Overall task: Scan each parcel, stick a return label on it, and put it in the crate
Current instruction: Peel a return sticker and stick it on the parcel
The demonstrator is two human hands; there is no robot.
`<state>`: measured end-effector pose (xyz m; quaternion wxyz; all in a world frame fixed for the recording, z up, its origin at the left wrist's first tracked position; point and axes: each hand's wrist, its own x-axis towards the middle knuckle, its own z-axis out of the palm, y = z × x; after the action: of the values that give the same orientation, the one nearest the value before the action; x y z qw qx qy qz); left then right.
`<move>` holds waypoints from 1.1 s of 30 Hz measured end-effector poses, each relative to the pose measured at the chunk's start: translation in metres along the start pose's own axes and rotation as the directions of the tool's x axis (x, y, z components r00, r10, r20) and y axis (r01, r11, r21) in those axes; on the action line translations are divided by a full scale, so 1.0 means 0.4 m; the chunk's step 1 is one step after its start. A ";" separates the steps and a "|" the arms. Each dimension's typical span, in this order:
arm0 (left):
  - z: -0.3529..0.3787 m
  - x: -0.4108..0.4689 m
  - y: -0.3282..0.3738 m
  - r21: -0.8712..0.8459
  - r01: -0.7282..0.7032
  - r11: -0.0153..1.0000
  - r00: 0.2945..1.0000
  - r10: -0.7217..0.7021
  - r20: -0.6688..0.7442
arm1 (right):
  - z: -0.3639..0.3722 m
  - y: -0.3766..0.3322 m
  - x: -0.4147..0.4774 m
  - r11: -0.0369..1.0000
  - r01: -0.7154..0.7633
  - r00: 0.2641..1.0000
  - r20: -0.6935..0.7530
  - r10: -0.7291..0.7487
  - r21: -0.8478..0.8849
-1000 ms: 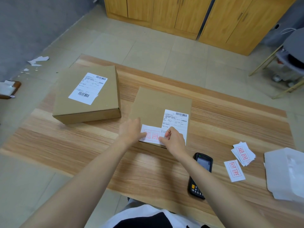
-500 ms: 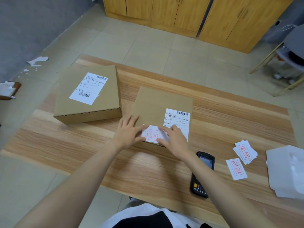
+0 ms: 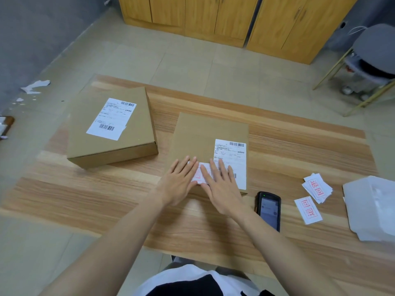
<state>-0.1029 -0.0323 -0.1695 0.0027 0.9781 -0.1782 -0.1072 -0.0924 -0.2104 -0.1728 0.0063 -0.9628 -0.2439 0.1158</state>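
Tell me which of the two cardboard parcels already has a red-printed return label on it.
The nearer parcel, under both hands: its return label shows between the left hand and right hand. The far-left parcel carries only its shipping label.

**Both palms flat on the return label**

On the wooden table (image 3: 106, 199), the left hand (image 3: 178, 183) and right hand (image 3: 222, 189) lie flat, fingers spread, side by side on a white return label (image 3: 201, 175) with red print at the near edge of the middle parcel (image 3: 205, 133). That parcel's shipping label (image 3: 232, 157) sits just right of the hands. A second parcel (image 3: 132, 133) lies to the left, apart. A scanner (image 3: 269, 210) rests near the right wrist, screen up. Further right lie a loose label (image 3: 308, 210), a small label stack (image 3: 317, 187) and a white crate (image 3: 374, 210) at the frame edge.
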 end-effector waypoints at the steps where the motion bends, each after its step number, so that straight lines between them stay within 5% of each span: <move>1: 0.005 -0.003 -0.013 -0.003 0.025 1.000 1.000 -0.025 0.018 | 0.004 0.010 -0.006 0.999 -0.037 0.999 0.004 0.037 0.026; 3: 0.008 -0.008 -0.043 -0.033 0.106 0.994 0.992 -0.104 0.067 | 0.008 0.039 -0.021 0.986 -0.132 0.991 0.010 0.132 0.102; 5: -0.007 -0.015 -0.070 -0.272 0.259 0.927 0.961 -0.219 0.169 | 0.006 0.073 -0.035 0.933 -0.283 0.959 0.050 0.279 0.224; 7: -0.033 -0.018 -0.088 -0.595 0.396 0.700 0.918 -0.286 0.274 | -0.012 0.098 -0.043 0.777 -0.416 0.907 0.150 0.394 0.472; 10: -0.072 -0.012 -0.082 -0.849 0.315 0.424 0.942 -0.253 0.223 | -0.042 0.108 -0.040 0.543 -0.317 0.928 0.136 0.347 0.778; 19: -0.125 -0.049 -0.053 -0.853 0.334 0.400 0.891 -0.429 0.148 | -0.075 0.138 -0.009 0.556 -0.246 0.945 0.069 0.319 0.794; 27: -0.222 -0.116 -0.084 -0.882 0.294 0.368 0.728 -0.684 -0.043 | -0.232 0.097 0.095 0.628 0.036 0.963 -0.196 0.187 0.778; 33: -0.219 -0.315 -0.158 -0.892 0.298 0.341 0.552 -0.824 -0.131 | -0.258 -0.106 0.167 0.580 0.184 0.981 -0.182 -0.064 0.794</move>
<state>-0.1777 0.0679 -0.0602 0.4468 0.8423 0.2719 0.1304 -0.0318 -0.1369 -0.0842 0.4661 -0.8412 -0.2307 0.1485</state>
